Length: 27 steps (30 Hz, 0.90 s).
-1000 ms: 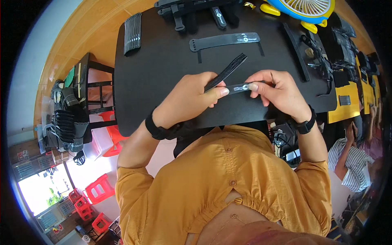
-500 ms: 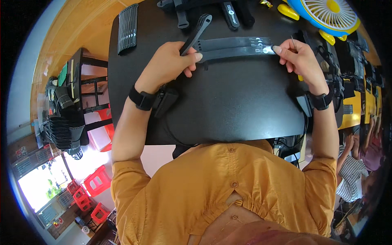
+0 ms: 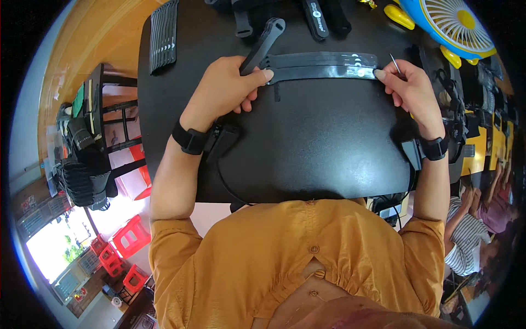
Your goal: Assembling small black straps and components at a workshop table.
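Note:
Two long flat black straps (image 3: 318,73) with small pale print near their right ends lie side by side on the dark table. My left hand (image 3: 227,85) is closed around several stacked black straps (image 3: 268,41), whose rounded, holed ends stick up past the fingers. Its thumb presses on the left end of the nearer flat strap. At the other end, my right hand (image 3: 408,90) pinches that strap's tip between thumb and finger. A thin pointed metal tool (image 3: 394,61) juts up from the same hand; its lower part is hidden by the fingers.
A neat stack of black straps (image 3: 163,38) lies at the table's far left. More black straps (image 3: 315,19) lie at the back. A blue and yellow fan (image 3: 452,27) stands at the far right, beside dark straps (image 3: 452,98). Red stools (image 3: 131,238) stand on the floor at left.
The view has shifted slightly. My right hand and the strap's right end appear a little farther right, and glare on the print has lessened. Both hands keep their grip.

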Tool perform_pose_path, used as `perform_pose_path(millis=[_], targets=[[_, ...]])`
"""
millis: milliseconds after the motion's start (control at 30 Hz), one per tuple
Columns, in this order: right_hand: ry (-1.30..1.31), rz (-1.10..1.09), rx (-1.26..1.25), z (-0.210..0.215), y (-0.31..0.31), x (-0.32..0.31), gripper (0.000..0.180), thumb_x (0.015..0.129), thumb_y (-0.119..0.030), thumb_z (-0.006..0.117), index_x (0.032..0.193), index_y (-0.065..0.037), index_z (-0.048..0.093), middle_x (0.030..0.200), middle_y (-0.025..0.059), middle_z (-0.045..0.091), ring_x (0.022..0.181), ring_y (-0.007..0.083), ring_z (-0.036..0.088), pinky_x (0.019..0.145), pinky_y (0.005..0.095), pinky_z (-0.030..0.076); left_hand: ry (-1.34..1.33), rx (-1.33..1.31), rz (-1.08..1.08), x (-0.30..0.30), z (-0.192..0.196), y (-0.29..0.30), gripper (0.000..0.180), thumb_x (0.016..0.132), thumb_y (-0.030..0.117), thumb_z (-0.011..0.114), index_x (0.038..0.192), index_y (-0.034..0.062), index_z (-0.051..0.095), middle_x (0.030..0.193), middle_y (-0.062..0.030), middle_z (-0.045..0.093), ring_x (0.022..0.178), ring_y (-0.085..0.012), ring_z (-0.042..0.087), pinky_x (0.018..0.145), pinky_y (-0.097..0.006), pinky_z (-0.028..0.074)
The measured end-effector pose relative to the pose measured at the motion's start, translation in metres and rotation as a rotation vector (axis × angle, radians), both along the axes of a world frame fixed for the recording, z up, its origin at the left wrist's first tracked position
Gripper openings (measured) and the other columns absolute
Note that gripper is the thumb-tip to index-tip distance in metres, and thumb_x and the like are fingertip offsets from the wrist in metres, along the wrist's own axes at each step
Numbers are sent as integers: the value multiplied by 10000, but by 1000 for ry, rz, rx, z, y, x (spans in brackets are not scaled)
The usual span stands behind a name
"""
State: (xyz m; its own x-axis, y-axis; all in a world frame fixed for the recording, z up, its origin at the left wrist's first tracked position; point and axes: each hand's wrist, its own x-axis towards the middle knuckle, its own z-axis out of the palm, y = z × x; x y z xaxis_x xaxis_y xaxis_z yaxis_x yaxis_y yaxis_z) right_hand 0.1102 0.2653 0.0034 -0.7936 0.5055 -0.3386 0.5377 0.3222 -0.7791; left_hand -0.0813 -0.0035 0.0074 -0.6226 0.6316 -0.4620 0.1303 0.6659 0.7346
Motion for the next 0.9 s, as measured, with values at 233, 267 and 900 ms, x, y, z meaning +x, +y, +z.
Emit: perform_pose_path(millis=[233, 267, 900], targets=[[9, -1, 54, 0, -3, -1, 206, 896, -253, 685, 882, -49, 658, 657, -13, 586, 488, 47, 501, 457, 198, 378, -3, -28, 35, 2, 0, 1, 278, 884, 316, 698, 847, 53, 617, 597, 11, 565, 460, -75, 550, 401, -210, 401], [-3, -5, 61, 0, -3, -2, 211, 894, -255, 685, 890, -46, 666, 657, -7, 592, 488, 52, 509, 462, 202, 387, -2, -23, 28, 1, 0, 0, 278, 884, 316, 698, 847, 53, 617, 597, 11, 565, 460, -75, 550, 401, -210, 401], [-8, -24, 133, -3, -4, -4, 256, 883, -279, 690, 901, -24, 671, 655, 25, 607, 481, 78, 525, 470, 226, 424, 45, -35, 29, 3, 1, 5, 334, 872, 318, 685, 860, -11, 629, 604, -33, 595, 475, -112, 592, 429, -246, 459]])
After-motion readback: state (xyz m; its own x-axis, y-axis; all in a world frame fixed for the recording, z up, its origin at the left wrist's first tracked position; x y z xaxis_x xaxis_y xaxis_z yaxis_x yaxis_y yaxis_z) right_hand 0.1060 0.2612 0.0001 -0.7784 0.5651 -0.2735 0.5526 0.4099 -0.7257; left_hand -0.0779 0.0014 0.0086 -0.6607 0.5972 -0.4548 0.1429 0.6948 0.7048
